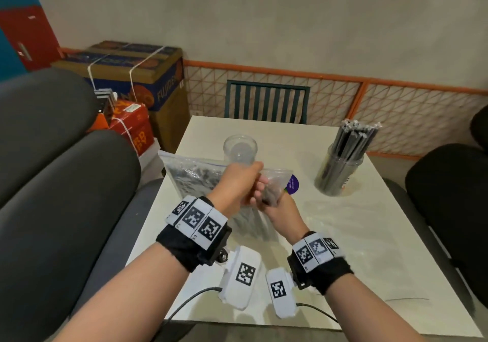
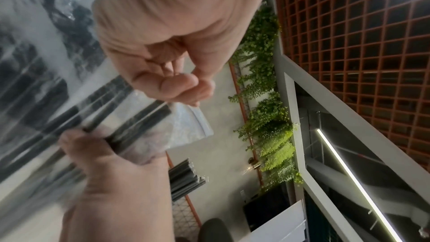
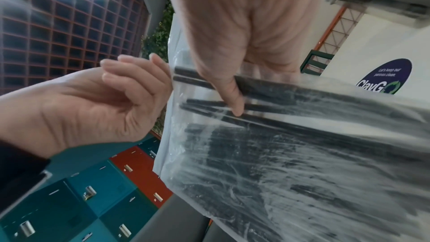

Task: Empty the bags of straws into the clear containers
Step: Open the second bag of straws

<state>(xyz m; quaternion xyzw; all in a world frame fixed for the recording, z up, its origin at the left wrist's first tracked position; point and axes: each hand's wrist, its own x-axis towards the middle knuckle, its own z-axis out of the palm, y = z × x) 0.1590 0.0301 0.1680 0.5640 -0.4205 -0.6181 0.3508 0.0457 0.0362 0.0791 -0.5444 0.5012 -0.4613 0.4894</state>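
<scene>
From the head view, both hands hold a clear bag (image 1: 195, 180) of black straws up over the white surface (image 1: 343, 236). The left hand (image 1: 235, 185) has its fingers curled over the bag's top edge near the middle, while the right hand (image 1: 277, 204) sits just below and to the right of it, gripping the bag's right part. Behind the bag stands an empty clear container (image 1: 239, 148); well apart to the right stands a second container (image 1: 340, 172) packed with black straws (image 1: 353, 138). A purple sticker (image 1: 292, 184) lies on the surface, just beside the bag's right edge.

From the left wrist view, the left hand (image 2: 167, 43) pinches the bag's (image 2: 149, 126) top strip between thumb and fingers (image 2: 179, 84). The right hand (image 2: 111, 163) wraps the bundle of straws through the plastic from below.

From the right wrist view, the right hand's (image 3: 232, 34) thumb presses across the straws inside the bag (image 3: 291, 163); its other fingers lie behind the plastic, blurred. The left hand (image 3: 97, 102) has its fingers (image 3: 130, 73) curled together, their tips touching the bag's edge.
</scene>
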